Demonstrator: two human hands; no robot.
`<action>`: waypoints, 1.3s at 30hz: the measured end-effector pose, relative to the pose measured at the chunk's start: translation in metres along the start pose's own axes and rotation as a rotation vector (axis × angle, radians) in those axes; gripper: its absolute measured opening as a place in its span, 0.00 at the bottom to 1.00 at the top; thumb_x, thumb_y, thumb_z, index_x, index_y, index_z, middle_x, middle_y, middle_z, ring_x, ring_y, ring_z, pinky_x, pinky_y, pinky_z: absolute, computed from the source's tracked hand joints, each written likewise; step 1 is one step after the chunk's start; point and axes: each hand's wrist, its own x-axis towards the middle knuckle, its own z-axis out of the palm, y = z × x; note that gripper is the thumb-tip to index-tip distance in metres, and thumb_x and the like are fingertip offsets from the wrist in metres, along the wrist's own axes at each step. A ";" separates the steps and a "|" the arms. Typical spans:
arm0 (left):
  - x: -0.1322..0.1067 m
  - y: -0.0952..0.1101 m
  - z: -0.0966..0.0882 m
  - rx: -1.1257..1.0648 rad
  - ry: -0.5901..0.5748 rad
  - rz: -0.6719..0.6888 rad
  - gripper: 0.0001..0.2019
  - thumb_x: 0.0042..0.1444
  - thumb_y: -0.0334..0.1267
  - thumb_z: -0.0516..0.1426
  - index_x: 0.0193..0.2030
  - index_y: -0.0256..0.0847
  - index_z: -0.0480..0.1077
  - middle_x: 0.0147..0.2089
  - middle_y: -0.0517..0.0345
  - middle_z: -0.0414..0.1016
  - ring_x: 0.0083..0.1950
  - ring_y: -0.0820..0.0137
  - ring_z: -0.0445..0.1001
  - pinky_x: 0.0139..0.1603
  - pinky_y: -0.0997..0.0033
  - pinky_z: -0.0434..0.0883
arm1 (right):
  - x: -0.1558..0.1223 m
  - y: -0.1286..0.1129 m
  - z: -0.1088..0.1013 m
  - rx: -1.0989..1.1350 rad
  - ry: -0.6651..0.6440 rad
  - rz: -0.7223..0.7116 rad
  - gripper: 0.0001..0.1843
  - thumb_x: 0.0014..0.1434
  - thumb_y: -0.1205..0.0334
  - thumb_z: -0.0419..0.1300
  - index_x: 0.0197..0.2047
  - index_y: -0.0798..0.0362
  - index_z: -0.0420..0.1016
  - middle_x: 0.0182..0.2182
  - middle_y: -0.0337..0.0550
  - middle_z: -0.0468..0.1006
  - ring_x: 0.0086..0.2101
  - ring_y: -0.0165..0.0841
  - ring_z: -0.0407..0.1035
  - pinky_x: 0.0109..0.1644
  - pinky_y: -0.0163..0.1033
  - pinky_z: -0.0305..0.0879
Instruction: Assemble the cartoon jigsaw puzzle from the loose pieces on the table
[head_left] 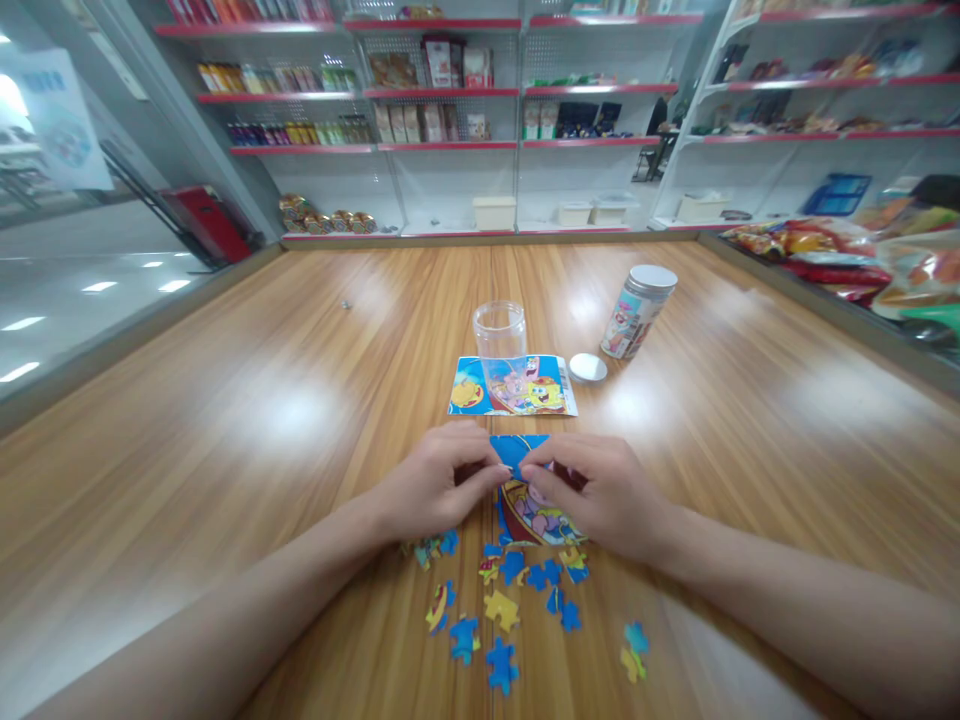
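A partly joined jigsaw puzzle (536, 512), with blue, pink and dark red areas, lies flat on the table between both hands. My left hand (446, 475) reaches its upper left part, thumb and forefinger pinched on what looks like a small puzzle piece. My right hand (604, 490) covers the puzzle's right side. Its thumb and forefinger are pressed together close to the left fingertips; anything between them is hidden. Loose puzzle pieces, among them a yellow one (502, 610) and a blue one (501, 665), are scattered nearer to me. Others lie partly under my left wrist.
Beyond the puzzle, a clear plastic jar (500, 335) stands on a printed picture sheet (469, 388). A white lid (588, 367) and a labelled canister (636, 315) are to its right. Packaged snacks (832, 260) lie past the table's right edge; stocked shelves (442, 90) stand behind.
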 end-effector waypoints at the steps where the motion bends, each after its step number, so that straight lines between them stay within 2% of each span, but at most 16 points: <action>1: -0.001 -0.004 -0.004 0.018 0.041 -0.041 0.15 0.67 0.37 0.54 0.28 0.36 0.70 0.27 0.58 0.68 0.32 0.72 0.66 0.36 0.70 0.64 | 0.000 0.002 -0.003 -0.022 0.012 -0.007 0.07 0.65 0.63 0.60 0.37 0.54 0.79 0.28 0.39 0.77 0.28 0.28 0.67 0.35 0.34 0.60; 5: -0.004 -0.020 -0.014 0.095 0.151 -0.172 0.15 0.66 0.38 0.55 0.28 0.36 0.73 0.28 0.57 0.72 0.30 0.72 0.68 0.33 0.71 0.63 | -0.002 0.007 -0.012 -0.069 0.008 -0.007 0.07 0.64 0.65 0.60 0.37 0.55 0.79 0.27 0.40 0.75 0.29 0.29 0.66 0.33 0.35 0.59; 9: -0.003 -0.026 -0.014 0.166 0.137 -0.180 0.15 0.66 0.39 0.55 0.29 0.36 0.73 0.27 0.58 0.71 0.29 0.74 0.66 0.31 0.73 0.61 | -0.003 0.008 -0.011 -0.057 -0.018 -0.008 0.07 0.63 0.64 0.60 0.36 0.55 0.79 0.27 0.40 0.74 0.28 0.29 0.65 0.31 0.35 0.58; 14: -0.004 -0.025 -0.015 0.235 0.156 -0.176 0.18 0.64 0.38 0.55 0.23 0.37 0.65 0.22 0.62 0.62 0.25 0.75 0.61 0.28 0.73 0.57 | -0.003 0.009 -0.009 -0.067 -0.026 0.005 0.07 0.63 0.64 0.60 0.36 0.55 0.80 0.25 0.40 0.74 0.27 0.28 0.65 0.30 0.34 0.57; 17: -0.005 -0.025 -0.017 0.207 0.193 -0.195 0.08 0.62 0.36 0.56 0.32 0.37 0.69 0.26 0.62 0.65 0.27 0.75 0.63 0.29 0.73 0.60 | -0.003 0.009 -0.009 -0.071 -0.035 0.012 0.07 0.62 0.64 0.60 0.35 0.55 0.80 0.25 0.39 0.74 0.27 0.28 0.64 0.30 0.34 0.57; 19: -0.005 -0.025 -0.017 0.192 0.152 -0.165 0.05 0.60 0.35 0.57 0.41 0.37 0.71 0.32 0.59 0.69 0.32 0.73 0.67 0.34 0.72 0.65 | -0.003 0.009 -0.010 -0.069 -0.039 0.021 0.07 0.62 0.65 0.60 0.35 0.55 0.80 0.25 0.39 0.73 0.27 0.27 0.64 0.31 0.34 0.57; 21: -0.005 -0.025 -0.017 0.198 0.091 -0.130 0.06 0.59 0.34 0.58 0.43 0.38 0.71 0.37 0.56 0.70 0.36 0.71 0.70 0.38 0.70 0.68 | -0.003 0.009 -0.009 -0.070 -0.049 0.026 0.07 0.62 0.64 0.60 0.35 0.55 0.80 0.25 0.38 0.73 0.26 0.27 0.64 0.31 0.34 0.56; 28: -0.007 -0.023 -0.024 0.160 -0.016 -0.074 0.02 0.58 0.33 0.58 0.38 0.37 0.70 0.37 0.56 0.71 0.37 0.70 0.70 0.39 0.70 0.67 | -0.002 0.010 -0.010 -0.099 -0.108 0.020 0.07 0.63 0.63 0.61 0.35 0.54 0.79 0.26 0.39 0.74 0.28 0.28 0.64 0.33 0.35 0.56; 33: -0.008 -0.026 -0.032 0.159 -0.117 -0.035 0.03 0.59 0.34 0.58 0.36 0.37 0.69 0.35 0.57 0.69 0.36 0.71 0.67 0.39 0.69 0.64 | -0.002 0.010 -0.010 -0.101 -0.110 -0.006 0.06 0.62 0.64 0.61 0.34 0.54 0.79 0.25 0.38 0.73 0.27 0.28 0.64 0.32 0.35 0.56; 37: -0.010 -0.029 -0.035 0.151 -0.152 -0.016 0.04 0.59 0.35 0.58 0.36 0.37 0.69 0.34 0.58 0.69 0.36 0.70 0.67 0.40 0.68 0.64 | -0.004 0.007 -0.012 -0.036 -0.072 -0.125 0.04 0.61 0.66 0.61 0.35 0.55 0.78 0.26 0.39 0.74 0.28 0.29 0.65 0.33 0.36 0.57; 39: -0.011 -0.029 -0.035 0.142 -0.171 -0.001 0.03 0.58 0.35 0.58 0.37 0.38 0.69 0.34 0.58 0.69 0.36 0.70 0.67 0.41 0.67 0.65 | -0.005 0.004 -0.014 0.010 -0.116 -0.233 0.04 0.59 0.67 0.60 0.36 0.55 0.77 0.27 0.40 0.74 0.28 0.30 0.65 0.33 0.37 0.58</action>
